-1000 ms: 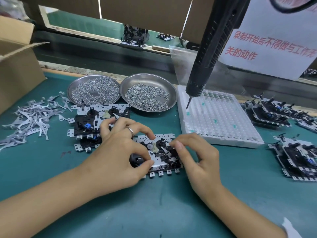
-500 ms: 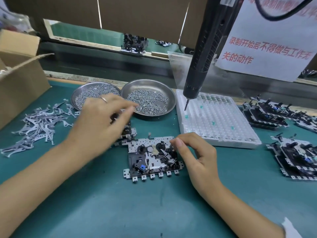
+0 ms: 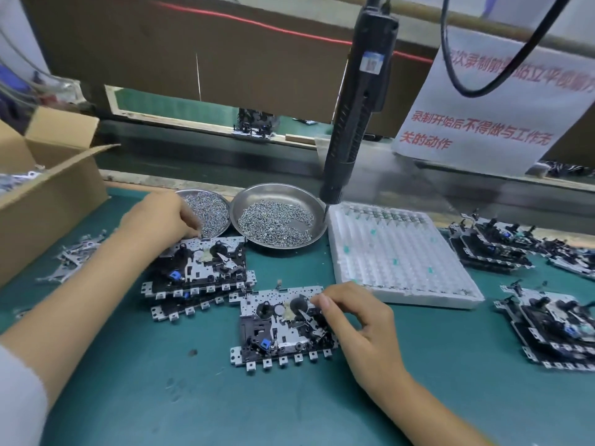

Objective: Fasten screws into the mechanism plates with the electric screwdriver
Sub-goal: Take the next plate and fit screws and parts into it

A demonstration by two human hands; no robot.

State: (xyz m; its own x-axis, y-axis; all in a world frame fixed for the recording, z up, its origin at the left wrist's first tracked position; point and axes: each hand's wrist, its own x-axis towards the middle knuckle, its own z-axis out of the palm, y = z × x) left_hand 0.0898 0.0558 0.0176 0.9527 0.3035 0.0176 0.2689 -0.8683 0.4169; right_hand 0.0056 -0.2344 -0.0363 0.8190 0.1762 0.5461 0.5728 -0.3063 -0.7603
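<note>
Cardboard box (image 3: 48, 188) stands open at nine o'clock on the green mat (image 3: 193, 397), with a loose heap of small metal brackets (image 3: 74, 257) just below it. The left hand (image 3: 161, 220) reaches up toward eleven o'clock, its fingertips curled down into the near edge of the left steel dish (image 3: 209, 209) of screws; whether it pinches a screw cannot be told, since the fingers hide the tips. Just below that hand lies a stack of mechanism plates (image 3: 196, 268), the top one facing up with a blue part showing. At twelve o'clock sits the second steel dish (image 3: 278, 215), also holding screws, touching the first dish at its rim. In the middle, toward six o'clock of the dishes, one mechanism plate (image 3: 283, 329) lies flat and alone on the mat. The right hand (image 3: 360, 323) rests on its right end, thumb and forefinger pinched together over the black parts there, other fingers curled. The electric screwdriver (image 3: 357, 114) hangs upright above, at one o'clock, untouched, its bit pointing down at the far left corner of a white foam tray (image 3: 396, 255). At three o'clock more stacked mechanism plates (image 3: 553, 329) lie on the mat.
</note>
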